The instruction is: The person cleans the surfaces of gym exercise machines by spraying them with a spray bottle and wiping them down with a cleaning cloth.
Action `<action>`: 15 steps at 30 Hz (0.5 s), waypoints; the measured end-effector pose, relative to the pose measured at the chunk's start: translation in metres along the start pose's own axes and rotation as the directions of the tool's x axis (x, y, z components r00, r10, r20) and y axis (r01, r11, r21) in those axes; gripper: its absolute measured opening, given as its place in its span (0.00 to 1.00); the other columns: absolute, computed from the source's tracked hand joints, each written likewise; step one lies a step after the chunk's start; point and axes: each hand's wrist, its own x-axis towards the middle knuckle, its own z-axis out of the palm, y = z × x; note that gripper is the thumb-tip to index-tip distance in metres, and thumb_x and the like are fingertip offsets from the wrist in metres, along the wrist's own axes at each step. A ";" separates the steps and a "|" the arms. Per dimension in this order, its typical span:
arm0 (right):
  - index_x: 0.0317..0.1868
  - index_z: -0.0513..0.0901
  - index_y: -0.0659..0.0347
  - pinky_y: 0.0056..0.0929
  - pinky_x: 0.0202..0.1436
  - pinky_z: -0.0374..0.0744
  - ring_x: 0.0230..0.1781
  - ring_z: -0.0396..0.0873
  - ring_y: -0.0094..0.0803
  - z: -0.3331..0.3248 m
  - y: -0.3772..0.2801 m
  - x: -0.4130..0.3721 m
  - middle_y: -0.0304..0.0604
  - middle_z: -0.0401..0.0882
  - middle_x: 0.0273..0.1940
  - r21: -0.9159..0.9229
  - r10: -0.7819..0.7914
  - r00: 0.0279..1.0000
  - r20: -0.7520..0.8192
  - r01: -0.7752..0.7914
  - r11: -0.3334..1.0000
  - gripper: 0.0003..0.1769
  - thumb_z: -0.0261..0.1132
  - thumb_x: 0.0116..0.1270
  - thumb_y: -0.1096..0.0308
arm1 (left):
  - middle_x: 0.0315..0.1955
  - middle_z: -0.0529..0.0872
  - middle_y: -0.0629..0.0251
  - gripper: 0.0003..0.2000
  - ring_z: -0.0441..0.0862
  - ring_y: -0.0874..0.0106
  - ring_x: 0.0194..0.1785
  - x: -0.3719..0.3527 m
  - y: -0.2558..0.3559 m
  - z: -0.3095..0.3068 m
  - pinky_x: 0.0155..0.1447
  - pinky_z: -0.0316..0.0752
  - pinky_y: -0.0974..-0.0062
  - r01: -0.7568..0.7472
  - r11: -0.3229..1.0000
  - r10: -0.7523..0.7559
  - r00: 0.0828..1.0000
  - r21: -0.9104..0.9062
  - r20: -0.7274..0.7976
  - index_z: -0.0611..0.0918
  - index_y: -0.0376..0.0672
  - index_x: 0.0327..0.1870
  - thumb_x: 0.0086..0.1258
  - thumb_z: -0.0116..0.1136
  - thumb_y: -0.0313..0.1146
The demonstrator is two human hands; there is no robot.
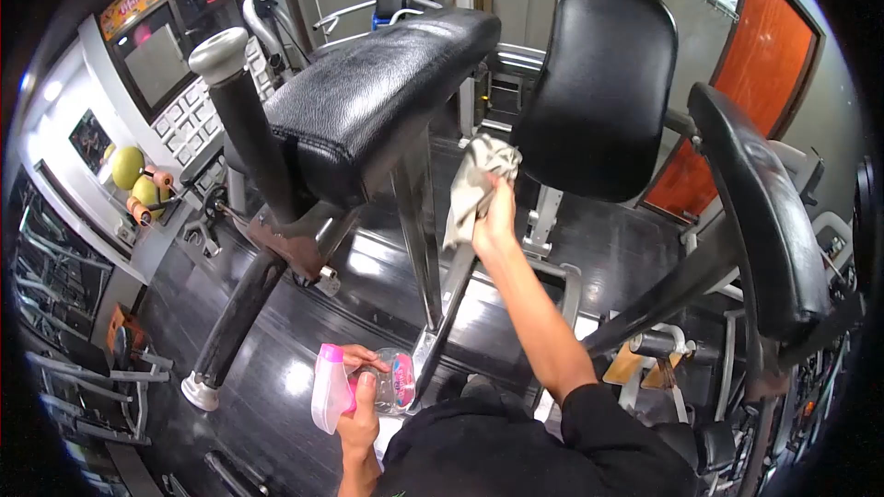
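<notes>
Grips soft, crumpled grey-white cloth (470,195) in closed right hand (496,219). Holds pink-and-clear plastic spray bottle (400,384) by neck in curled left hand (363,416), likely light, squeezable.

We are in a gym: we see padded black machines, such as this long black pad (387,64), and exercise balls (129,168) beside the wall.
</notes>
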 end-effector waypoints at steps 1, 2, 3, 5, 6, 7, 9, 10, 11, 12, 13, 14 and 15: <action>0.56 0.71 0.52 0.36 0.54 0.77 0.49 0.77 0.34 0.014 -0.005 0.014 0.42 0.77 0.49 0.015 -0.053 0.998 0.045 0.052 0.999 0.15 0.46 0.71 0.67 | 0.41 0.74 0.55 0.10 0.78 0.68 0.40 0.001 -0.002 0.000 0.46 0.75 0.68 -0.020 1.000 0.020 1.000 -0.002 -0.020 0.70 0.37 0.46 0.67 0.53 0.27; 0.60 0.68 0.53 0.36 0.57 0.76 0.51 0.76 0.33 0.028 -0.011 0.027 0.41 0.75 0.52 0.035 -0.069 0.997 0.027 0.068 0.997 0.18 0.45 0.72 0.69 | 0.40 0.74 0.55 0.10 0.78 0.67 0.39 0.003 -0.005 0.000 0.45 0.76 0.68 -0.049 0.999 0.051 0.998 0.023 -0.049 0.70 0.37 0.46 0.67 0.52 0.27; 0.64 0.65 0.53 0.34 0.60 0.73 0.55 0.73 0.32 0.043 -0.012 0.043 0.41 0.72 0.57 0.015 -0.194 0.981 0.009 0.194 0.981 0.21 0.46 0.72 0.71 | 0.40 0.74 0.55 0.10 0.78 0.67 0.39 0.004 -0.007 0.001 0.45 0.76 0.68 -0.061 0.998 0.063 0.996 0.035 -0.062 0.70 0.37 0.46 0.67 0.52 0.27; 0.66 0.63 0.54 0.30 0.60 0.69 0.58 0.70 0.30 0.070 -0.024 0.066 0.41 0.70 0.59 -0.101 -0.311 0.945 0.098 0.321 0.942 0.25 0.49 0.68 0.74 | 0.40 0.74 0.55 0.10 0.78 0.67 0.38 0.005 -0.010 0.002 0.43 0.76 0.69 -0.106 0.992 0.115 0.984 0.073 -0.137 0.70 0.37 0.46 0.67 0.52 0.26; 0.66 0.62 0.55 0.30 0.61 0.68 0.58 0.70 0.31 0.074 -0.017 0.097 0.42 0.70 0.60 -0.260 -0.410 0.909 0.073 0.414 0.872 0.26 0.50 0.67 0.74 | 0.40 0.74 0.55 0.10 0.78 0.68 0.37 0.004 -0.014 0.001 0.43 0.76 0.69 -0.128 0.986 0.145 0.976 0.108 -0.161 0.69 0.37 0.47 0.67 0.52 0.27; 0.67 0.62 0.57 0.30 0.61 0.67 0.58 0.70 0.33 0.072 -0.008 0.130 0.43 0.69 0.60 -0.415 -0.507 0.859 0.066 0.486 0.769 0.27 0.51 0.66 0.74 | 0.40 0.74 0.55 0.10 0.78 0.68 0.37 0.004 -0.015 0.004 0.43 0.76 0.69 -0.134 0.984 0.154 0.972 0.118 -0.176 0.69 0.37 0.47 0.67 0.52 0.27; 0.68 0.60 0.58 0.31 0.63 0.65 0.59 0.69 0.37 0.077 -0.001 0.159 0.46 0.68 0.61 -0.514 -0.593 0.777 0.210 0.604 0.609 0.29 0.52 0.66 0.73 | 0.40 0.74 0.54 0.10 0.78 0.68 0.36 0.003 -0.017 0.009 0.42 0.76 0.70 -0.144 0.982 0.169 0.960 0.124 -0.222 0.69 0.36 0.47 0.67 0.51 0.26; 0.69 0.58 0.59 0.32 0.64 0.64 0.60 0.69 0.39 0.081 0.004 0.167 0.47 0.68 0.62 -0.487 -0.593 0.738 0.322 0.666 0.565 0.30 0.51 0.66 0.72 | 0.40 0.74 0.54 0.10 0.78 0.68 0.36 0.002 -0.019 0.011 0.42 0.76 0.70 -0.150 0.980 0.178 0.955 0.132 -0.236 0.69 0.36 0.47 0.67 0.51 0.26; 0.70 0.56 0.60 0.32 0.64 0.64 0.59 0.69 0.39 0.078 0.011 0.171 0.47 0.68 0.62 -0.538 -0.498 0.801 0.331 0.594 0.598 0.31 0.50 0.66 0.73 | 0.39 0.75 0.54 0.10 0.78 0.68 0.36 0.001 -0.020 0.013 0.42 0.76 0.70 -0.153 0.978 0.184 0.951 0.138 -0.249 0.69 0.36 0.47 0.67 0.51 0.26; 0.71 0.55 0.61 0.32 0.66 0.61 0.63 0.65 0.41 0.079 0.018 0.172 0.50 0.64 0.64 -0.476 -0.529 0.774 0.348 0.632 0.611 0.32 0.49 0.66 0.74 | 0.39 0.75 0.55 0.10 0.78 0.67 0.36 0.000 -0.022 0.014 0.42 0.76 0.70 -0.157 0.977 0.190 0.946 0.144 -0.261 0.69 0.36 0.47 0.67 0.50 0.25; 0.71 0.54 0.63 0.31 0.68 0.58 0.67 0.62 0.43 0.078 0.025 0.173 0.53 0.61 0.67 -0.413 -0.561 0.746 0.359 0.666 0.621 0.32 0.49 0.66 0.74 | 0.39 0.75 0.55 0.10 0.78 0.67 0.36 -0.002 -0.023 0.015 0.42 0.76 0.70 -0.160 0.975 0.197 0.943 0.152 -0.270 0.69 0.36 0.47 0.67 0.50 0.25; 0.71 0.54 0.63 0.31 0.68 0.58 0.67 0.62 0.43 0.074 0.031 0.171 0.53 0.61 0.67 -0.407 -0.555 0.748 0.364 0.664 0.627 0.32 0.49 0.66 0.74 | 0.39 0.75 0.54 0.10 0.78 0.67 0.36 -0.003 -0.025 0.015 0.42 0.76 0.70 -0.167 0.974 0.205 0.939 0.153 -0.277 0.69 0.37 0.47 0.67 0.50 0.25; 0.71 0.54 0.63 0.31 0.68 0.59 0.67 0.62 0.42 0.078 0.023 0.139 0.54 0.61 0.67 -0.415 -0.529 0.772 0.353 0.636 0.651 0.32 0.48 0.66 0.75 | 0.39 0.75 0.54 0.10 0.78 0.67 0.36 -0.003 -0.027 0.016 0.42 0.76 0.70 -0.176 0.973 0.213 0.936 0.151 -0.281 0.69 0.37 0.47 0.66 0.50 0.24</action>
